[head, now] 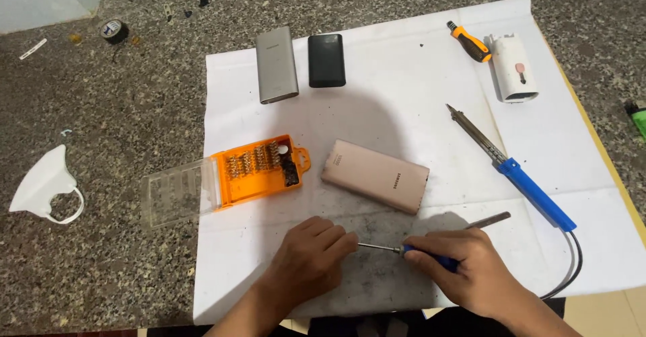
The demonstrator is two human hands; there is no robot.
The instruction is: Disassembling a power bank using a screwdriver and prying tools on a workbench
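My right hand clamps the blue screwdriver handle; my left hand pinches its thin, stiff, slippery steel shaft. Both lie on the worktop just below the pink power bank; I judge the driver light.

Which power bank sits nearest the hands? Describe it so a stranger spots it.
On the white sheet, look just above both hands, right of the orange bit case. The rose-gold power bank lies there tilted; the grey power bank and black power bank sit farther up.

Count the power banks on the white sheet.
3: a silver power bank and a black power bank side by side at the far edge, and a pink power bank nearer the hands.
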